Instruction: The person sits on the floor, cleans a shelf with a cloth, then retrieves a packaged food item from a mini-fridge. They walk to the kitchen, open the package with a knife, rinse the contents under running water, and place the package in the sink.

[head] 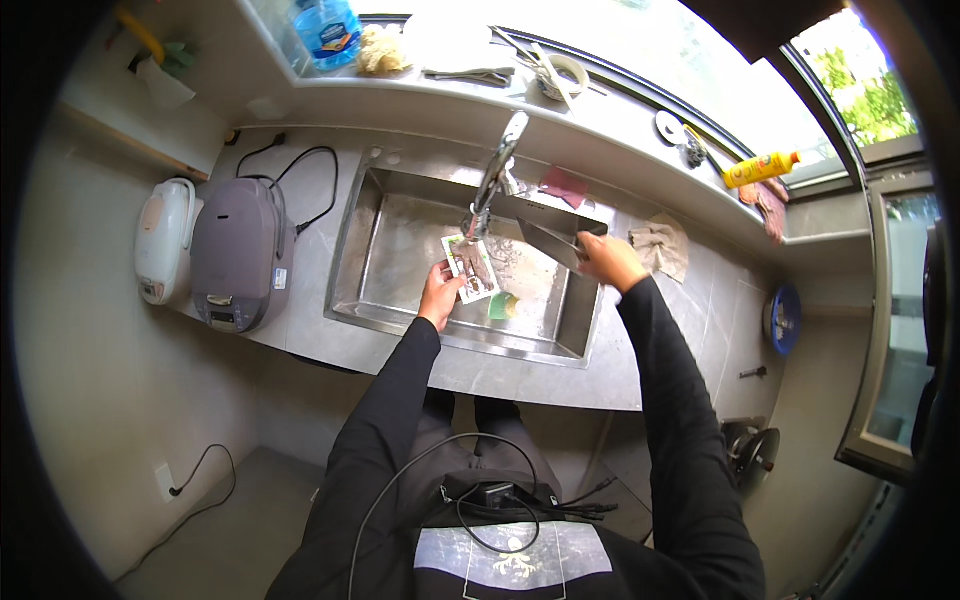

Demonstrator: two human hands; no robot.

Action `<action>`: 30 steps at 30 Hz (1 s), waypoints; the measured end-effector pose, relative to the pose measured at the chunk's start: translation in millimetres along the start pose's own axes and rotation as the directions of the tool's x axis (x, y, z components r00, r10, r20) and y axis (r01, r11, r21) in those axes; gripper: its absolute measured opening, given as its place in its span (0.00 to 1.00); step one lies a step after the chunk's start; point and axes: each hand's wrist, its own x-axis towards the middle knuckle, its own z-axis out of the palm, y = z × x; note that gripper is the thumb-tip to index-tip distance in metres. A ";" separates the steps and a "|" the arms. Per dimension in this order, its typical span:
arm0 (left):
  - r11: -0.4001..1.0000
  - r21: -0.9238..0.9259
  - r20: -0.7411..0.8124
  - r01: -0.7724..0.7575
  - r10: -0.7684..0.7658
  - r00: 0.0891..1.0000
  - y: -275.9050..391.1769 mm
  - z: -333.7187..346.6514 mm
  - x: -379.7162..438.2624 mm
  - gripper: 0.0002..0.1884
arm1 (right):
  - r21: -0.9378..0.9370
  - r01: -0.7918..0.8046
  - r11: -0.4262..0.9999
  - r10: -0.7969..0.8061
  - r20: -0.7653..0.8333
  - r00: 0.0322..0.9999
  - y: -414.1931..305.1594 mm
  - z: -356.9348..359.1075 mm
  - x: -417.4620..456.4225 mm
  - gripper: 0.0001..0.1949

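Observation:
My left hand [441,294] grips a flat white-edged packet [480,283] by its left side, over the stainless steel sink [401,240]. The packet has a dark brown middle and lies just below the faucet [492,176] outlet. In my right hand [611,259] is the handle of a broad-bladed kitchen knife [549,241]. Its blade slants up and left across the right part of the sink. A green and yellowish piece, perhaps a sponge [503,306], rests on the sink bottom by the packet. Dark specks are scattered on the sink floor.
Left of the sink stand a grey rice cooker [238,247] and a white one [163,240], with cords. A pink cloth [564,186] lies behind the sink, a beige cloth [660,246] to its right. The windowsill holds a tape roll [571,73] and a yellow bottle [761,169].

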 end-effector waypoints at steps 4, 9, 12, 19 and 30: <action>1.000 0.002 0.019 0.002 -0.002 1.000 -8.2 10.5 14.1 0.27 | 0.180 -0.273 0.945 0.270 0.040 0.962 -6.3 2.3 -104.0 0.12; 0.994 0.080 -0.027 -0.073 0.075 0.997 -13.4 23.6 30.3 0.26 | 0.518 -0.519 0.680 0.577 0.059 0.815 -17.3 41.2 -216.7 0.13; 0.975 0.150 -0.079 -0.161 0.174 0.982 -17.3 26.9 39.1 0.26 | 0.780 -0.513 0.359 0.679 0.159 0.716 -41.4 48.3 -252.8 0.14; 0.990 -0.005 -0.038 -0.139 0.138 0.990 -10.7 25.5 45.7 0.28 | 0.962 -0.265 0.063 0.806 0.107 0.582 -42.8 112.9 -329.3 0.13; 0.987 -0.158 0.042 0.006 0.001 0.999 7.9 14.6 41.4 0.23 | 0.983 -0.004 -0.184 0.965 0.181 0.189 10.8 224.3 -388.0 0.17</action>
